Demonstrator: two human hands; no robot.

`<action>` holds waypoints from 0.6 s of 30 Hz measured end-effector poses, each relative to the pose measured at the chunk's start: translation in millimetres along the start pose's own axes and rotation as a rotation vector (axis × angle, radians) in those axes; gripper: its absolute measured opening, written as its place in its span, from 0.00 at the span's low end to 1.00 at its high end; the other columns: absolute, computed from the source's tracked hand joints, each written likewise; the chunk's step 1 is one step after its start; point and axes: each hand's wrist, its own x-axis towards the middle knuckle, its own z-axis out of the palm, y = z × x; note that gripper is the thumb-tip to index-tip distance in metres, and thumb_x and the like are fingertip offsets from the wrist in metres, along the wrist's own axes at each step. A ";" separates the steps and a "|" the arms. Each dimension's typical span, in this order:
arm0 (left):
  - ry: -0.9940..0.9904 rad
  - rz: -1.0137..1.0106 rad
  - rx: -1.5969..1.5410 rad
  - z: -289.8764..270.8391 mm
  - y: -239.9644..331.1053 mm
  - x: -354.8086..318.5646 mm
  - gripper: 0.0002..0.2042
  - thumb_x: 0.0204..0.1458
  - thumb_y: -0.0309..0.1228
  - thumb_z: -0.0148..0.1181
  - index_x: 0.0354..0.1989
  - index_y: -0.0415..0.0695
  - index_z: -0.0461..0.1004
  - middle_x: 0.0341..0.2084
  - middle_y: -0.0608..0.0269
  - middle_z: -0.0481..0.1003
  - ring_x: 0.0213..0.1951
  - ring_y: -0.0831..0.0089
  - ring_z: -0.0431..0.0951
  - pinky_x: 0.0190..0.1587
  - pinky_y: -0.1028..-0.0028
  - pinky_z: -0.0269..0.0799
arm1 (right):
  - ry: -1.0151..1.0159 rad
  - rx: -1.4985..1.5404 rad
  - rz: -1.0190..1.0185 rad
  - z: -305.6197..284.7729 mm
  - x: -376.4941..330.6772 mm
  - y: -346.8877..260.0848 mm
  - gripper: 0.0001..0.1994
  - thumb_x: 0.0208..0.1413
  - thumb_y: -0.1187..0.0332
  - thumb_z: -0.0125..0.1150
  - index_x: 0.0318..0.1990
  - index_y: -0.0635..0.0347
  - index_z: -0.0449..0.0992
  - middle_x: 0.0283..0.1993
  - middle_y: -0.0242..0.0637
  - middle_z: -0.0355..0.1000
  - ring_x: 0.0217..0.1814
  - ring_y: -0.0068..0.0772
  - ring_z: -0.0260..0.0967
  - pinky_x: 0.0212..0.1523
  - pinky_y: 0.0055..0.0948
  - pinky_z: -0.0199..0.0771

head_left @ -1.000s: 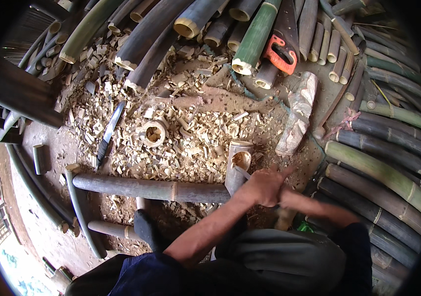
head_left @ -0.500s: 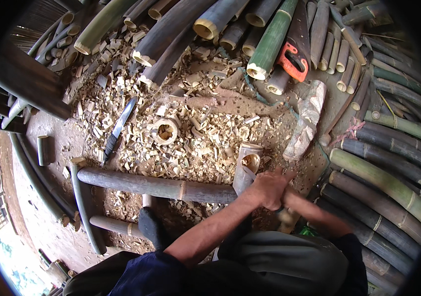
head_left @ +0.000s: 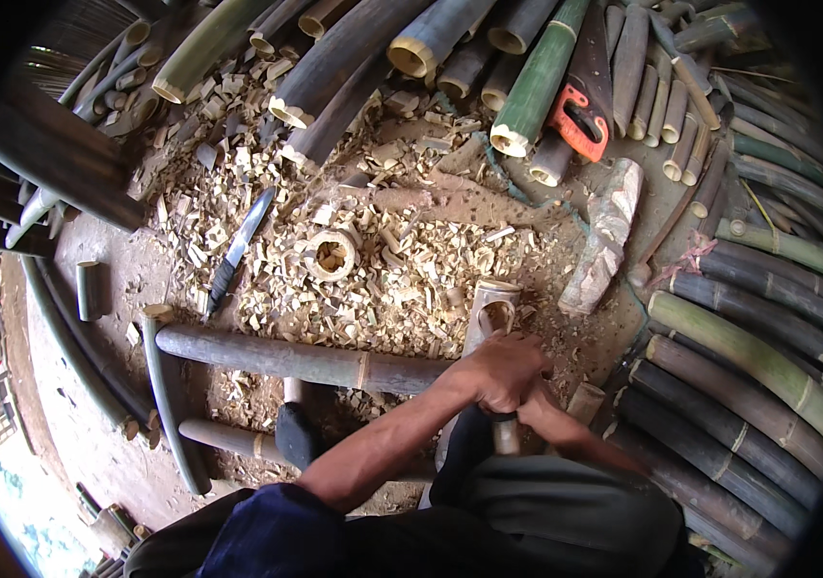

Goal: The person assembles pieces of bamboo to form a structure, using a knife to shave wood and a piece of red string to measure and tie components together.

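Observation:
A short hollow bamboo tube [head_left: 494,306] leans with its open end up, resting against a long dark bamboo pole [head_left: 296,358] that lies crosswise. My left hand [head_left: 496,371] is closed around the tube just below the opening. Pressed against it from the right, my right hand [head_left: 542,412] grips lower down. What lies under its fingers is mostly hidden. Both forearms reach in from the lower edge, over my dark-trousered knees.
Pale bamboo chips [head_left: 402,279] cover the ground, with a knife [head_left: 238,249] and a cut bamboo ring [head_left: 332,255] among them. A red-handled saw [head_left: 583,101] lies on stacked poles [head_left: 527,87] at the top. A wooden block [head_left: 604,236] and more poles [head_left: 749,356] are to the right.
Both hands stay clasped on the short tube. The view has shifted slightly, so the hands sit a little further left in the picture.

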 end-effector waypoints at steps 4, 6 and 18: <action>0.494 -0.262 -0.179 -9.3 53.6 -70.0 0.43 0.45 0.31 0.68 0.73 0.46 0.54 0.64 0.36 0.61 0.67 0.41 0.64 0.66 0.50 0.66 | -0.069 1.296 0.169 25.4 -10.1 -66.9 0.16 0.68 0.58 0.56 0.56 0.55 0.72 0.55 0.39 0.72 0.63 0.33 0.69 0.64 0.38 0.68; 0.276 -0.445 -0.083 26.8 32.2 -107.5 0.48 0.48 0.35 0.68 0.74 0.42 0.44 0.58 0.35 0.67 0.63 0.37 0.69 0.64 0.47 0.67 | 0.124 1.460 0.239 45.1 -24.5 -62.6 0.14 0.72 0.54 0.50 0.50 0.53 0.72 0.52 0.36 0.73 0.60 0.31 0.69 0.64 0.38 0.67; -0.085 -0.411 0.665 -121.9 7.4 -47.4 0.07 0.41 0.30 0.70 0.27 0.41 0.82 0.24 0.53 0.82 0.32 0.56 0.86 0.35 0.62 0.81 | -0.139 1.741 0.168 40.7 29.4 -74.0 0.17 0.70 0.63 0.53 0.55 0.70 0.72 0.51 0.50 0.78 0.51 0.43 0.79 0.59 0.41 0.81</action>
